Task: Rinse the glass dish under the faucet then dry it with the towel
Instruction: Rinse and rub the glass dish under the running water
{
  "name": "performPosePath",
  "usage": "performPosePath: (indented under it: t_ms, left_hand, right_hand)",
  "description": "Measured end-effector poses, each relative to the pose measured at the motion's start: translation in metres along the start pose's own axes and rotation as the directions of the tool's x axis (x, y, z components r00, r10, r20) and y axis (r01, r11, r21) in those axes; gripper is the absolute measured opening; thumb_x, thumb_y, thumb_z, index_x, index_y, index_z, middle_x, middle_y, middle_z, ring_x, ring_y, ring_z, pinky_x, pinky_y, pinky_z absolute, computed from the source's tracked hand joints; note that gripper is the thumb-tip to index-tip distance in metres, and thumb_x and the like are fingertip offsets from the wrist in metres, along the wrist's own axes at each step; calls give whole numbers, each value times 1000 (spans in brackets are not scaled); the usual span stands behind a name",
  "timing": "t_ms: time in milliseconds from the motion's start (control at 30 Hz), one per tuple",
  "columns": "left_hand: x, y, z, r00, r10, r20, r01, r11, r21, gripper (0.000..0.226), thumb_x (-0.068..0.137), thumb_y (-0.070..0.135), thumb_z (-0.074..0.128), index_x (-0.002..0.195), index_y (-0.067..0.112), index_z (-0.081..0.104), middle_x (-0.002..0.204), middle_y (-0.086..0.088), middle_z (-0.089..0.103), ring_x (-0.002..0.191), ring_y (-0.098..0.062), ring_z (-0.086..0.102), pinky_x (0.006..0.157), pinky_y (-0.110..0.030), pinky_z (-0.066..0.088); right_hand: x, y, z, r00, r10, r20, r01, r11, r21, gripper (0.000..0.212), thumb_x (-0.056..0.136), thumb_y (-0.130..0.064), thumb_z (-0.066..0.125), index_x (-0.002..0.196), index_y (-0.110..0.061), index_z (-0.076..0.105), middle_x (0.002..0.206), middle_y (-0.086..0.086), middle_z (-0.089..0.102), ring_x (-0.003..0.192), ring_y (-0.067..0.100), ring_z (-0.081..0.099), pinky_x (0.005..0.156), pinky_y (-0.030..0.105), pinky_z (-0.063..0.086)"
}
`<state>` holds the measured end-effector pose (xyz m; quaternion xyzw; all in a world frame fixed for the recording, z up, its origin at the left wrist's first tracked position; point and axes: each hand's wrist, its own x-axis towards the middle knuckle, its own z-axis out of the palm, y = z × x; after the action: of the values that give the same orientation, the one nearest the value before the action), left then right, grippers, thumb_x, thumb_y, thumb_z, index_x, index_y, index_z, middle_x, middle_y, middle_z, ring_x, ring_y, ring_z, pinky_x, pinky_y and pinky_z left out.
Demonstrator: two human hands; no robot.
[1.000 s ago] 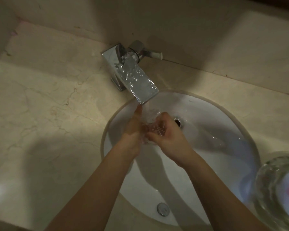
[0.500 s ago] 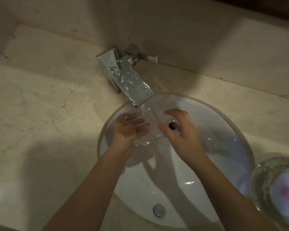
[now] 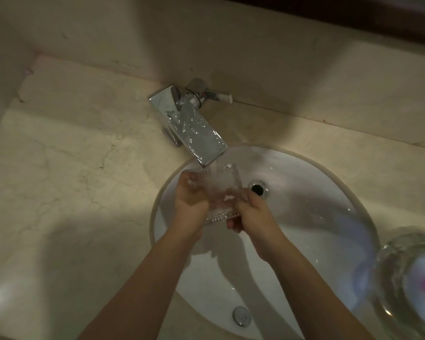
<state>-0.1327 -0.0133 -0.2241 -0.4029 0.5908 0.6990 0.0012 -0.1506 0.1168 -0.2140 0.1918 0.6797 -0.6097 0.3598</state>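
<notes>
- While water runs off the faucet [image 3: 194, 130] spout, glass dish [image 3: 222, 192] sits right under it, over the sink [image 3: 317, 217], tilted.
- L hand [image 3: 190, 204] curled round dish's 9 o'clock edge, fingers clamped on rim.
- R hand [image 3: 252, 214] pinches the 5 o'clock corner, thumb on top.
- Glass bowl [image 3: 410, 288] on counter [image 3: 59, 192] at sink's 4 o'clock.
</notes>
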Motion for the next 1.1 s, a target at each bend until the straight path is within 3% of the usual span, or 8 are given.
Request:
performPosePath:
  t_ms: [100, 233, 400, 567, 667, 767, 967, 1100]
  left_hand:
    - [-3, 4, 2, 997, -27, 72, 32, 998, -61, 25, 93, -14, 61, 117, -14, 57, 101, -29, 72, 84, -35, 71, 64, -40, 65]
    - [-12, 5, 7, 990, -98, 97, 107, 990, -90, 35, 85, -21, 66, 114, -4, 59, 80, -6, 74, 66, -13, 74, 58, -25, 61]
    - [-14, 2, 7, 991, -118, 59, 125, 983, -132, 38, 83, -26, 61, 97, 9, 58, 76, -6, 72, 61, -16, 71, 58, -26, 62]
    - [-18, 0, 3, 990, -139, 24, 141, 972, -189, 36, 82, -29, 57, 98, 3, 57, 80, -17, 64, 71, -28, 63, 55, -29, 58]
    - [-18, -4, 2, 983, -184, 14, 181, 949, -257, 36, 83, -29, 58, 114, -11, 56, 94, -25, 64, 74, -32, 65, 58, -29, 60]
    - [-20, -2, 3, 982, -184, 33, 185, 931, -314, 42, 86, -29, 55, 115, 2, 54, 94, -21, 64, 68, -26, 72, 62, -28, 62]
    - [-23, 5, 4, 983, -179, 31, 180, 932, -314, 37, 94, -26, 46, 117, 3, 54, 89, -16, 64, 59, -19, 74, 68, -32, 65]
    - [-24, 4, 2, 983, -185, 9, 180, 937, -301, 39, 94, -26, 44, 126, -5, 51, 90, -17, 64, 58, -18, 74, 61, -27, 64]
  right_hand:
    - [-3, -3, -8, 999, -19, -35, 18, 1000, -15, 16, 103, -11, 54, 106, -2, 67, 78, 11, 67, 47, 16, 55, 44, 28, 39]
    - [4, -5, -11, 980, -27, -195, 3, 992, -124, 22, 101, -19, 61, 87, -3, 70, 71, 13, 72, 36, 19, 51, 36, 22, 34]
    - [3, 0, -3, 967, -26, -255, -18, 986, -168, 31, 97, -28, 69, 73, -8, 71, 70, 17, 74, 36, 22, 53, 37, 23, 35]
    - [-7, -29, -15, 971, -176, -161, 64, 842, -536, 32, 86, -41, 79, 104, -16, 75, 97, -1, 74, 86, 17, 69, 78, 36, 54]
    - [-18, -79, -20, 894, -438, -90, 364, 830, -423, 38, 90, -25, 76, 127, -21, 71, 121, -7, 72, 114, 11, 66, 86, 19, 52]
    - [-18, -131, -16, 781, -621, -65, 562, 745, -359, 48, 88, -19, 64, 135, -17, 67, 127, -5, 69, 112, 8, 65, 85, 10, 49]
    - [-8, -170, 7, 860, -508, 46, 491, 800, -345, 46, 91, -29, 52, 126, -6, 72, 133, 13, 71, 120, 21, 64, 112, 50, 46]
    - [-15, -155, 14, 851, -525, 32, 515, 818, -256, 49, 91, -30, 51, 134, -16, 70, 130, -10, 73, 126, 5, 61, 114, 29, 42]
